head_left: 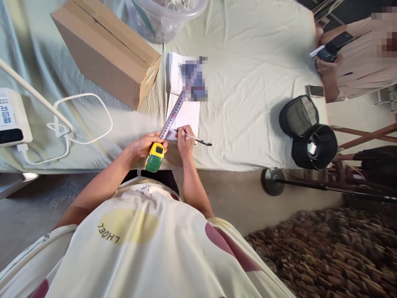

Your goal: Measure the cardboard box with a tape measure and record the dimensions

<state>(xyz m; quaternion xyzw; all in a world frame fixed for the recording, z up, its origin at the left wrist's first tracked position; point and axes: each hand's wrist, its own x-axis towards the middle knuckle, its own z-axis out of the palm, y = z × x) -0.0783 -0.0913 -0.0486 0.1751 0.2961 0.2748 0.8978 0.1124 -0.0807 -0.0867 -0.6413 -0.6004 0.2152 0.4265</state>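
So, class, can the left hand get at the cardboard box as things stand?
Probably yes: just tablecloth shows between the left hand and the cardboard box, though that hand's grip holds the tape measure.

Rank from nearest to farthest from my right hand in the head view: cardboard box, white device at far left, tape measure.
1. Tape measure: just left of the right hand, held in the left hand.
2. Cardboard box: forward and left.
3. White device: at the far left edge.
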